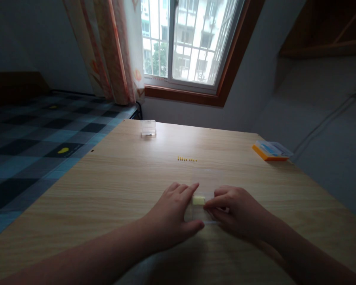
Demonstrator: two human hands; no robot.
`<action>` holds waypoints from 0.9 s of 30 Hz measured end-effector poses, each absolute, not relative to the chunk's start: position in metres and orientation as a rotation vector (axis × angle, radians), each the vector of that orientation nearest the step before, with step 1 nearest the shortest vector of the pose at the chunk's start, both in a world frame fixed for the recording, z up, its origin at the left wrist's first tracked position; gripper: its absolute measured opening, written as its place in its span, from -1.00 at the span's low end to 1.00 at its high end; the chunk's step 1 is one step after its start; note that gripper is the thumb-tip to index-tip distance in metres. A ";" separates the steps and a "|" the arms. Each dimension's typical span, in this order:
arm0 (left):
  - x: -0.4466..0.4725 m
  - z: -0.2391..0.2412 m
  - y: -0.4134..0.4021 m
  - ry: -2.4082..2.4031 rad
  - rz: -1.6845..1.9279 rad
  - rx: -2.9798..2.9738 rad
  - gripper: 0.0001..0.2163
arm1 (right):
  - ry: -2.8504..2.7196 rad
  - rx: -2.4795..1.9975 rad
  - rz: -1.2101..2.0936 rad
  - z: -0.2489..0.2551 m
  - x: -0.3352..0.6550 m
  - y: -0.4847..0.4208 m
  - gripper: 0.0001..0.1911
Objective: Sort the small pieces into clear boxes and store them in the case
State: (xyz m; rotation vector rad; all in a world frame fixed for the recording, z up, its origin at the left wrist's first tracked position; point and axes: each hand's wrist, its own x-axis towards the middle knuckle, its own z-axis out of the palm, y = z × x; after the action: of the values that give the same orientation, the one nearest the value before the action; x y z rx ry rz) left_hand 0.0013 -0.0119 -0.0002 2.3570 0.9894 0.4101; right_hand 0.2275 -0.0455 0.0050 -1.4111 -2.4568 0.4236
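Contact at mid-desk: the left hand [174, 213] lies flat and open, fingertips against a small pale yellow block [198, 200], rectangular and matte. The right hand [234, 213] is curled, forefinger and thumb pinched on the block's right end. Underneath sits what looks like a clear plastic tray [199, 217], faint in the dim light. Beyond, a row of tiny yellow beads [187, 159] dots the smooth wood-grain desk [121, 186].

Pale wood tabletop [106, 186] carrying a clear box [148, 128] sitting near its far edge, yellow beads [186, 159] lying in a short row mid-way, orange case [269, 151] resting at the right edge, clear tray [210, 179] lying nearest.
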 end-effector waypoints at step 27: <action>0.000 -0.005 -0.011 0.990 0.423 2.374 -0.22 | -2.350 -1.406 0.475 -0.003 0.229 -0.041 -0.78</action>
State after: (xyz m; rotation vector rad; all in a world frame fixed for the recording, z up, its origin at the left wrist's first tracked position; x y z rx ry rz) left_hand 0.0002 -0.0107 -0.0050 2.3740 0.9903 0.4226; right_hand 0.2291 -0.0410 -0.0033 -1.4059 -2.3502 0.4751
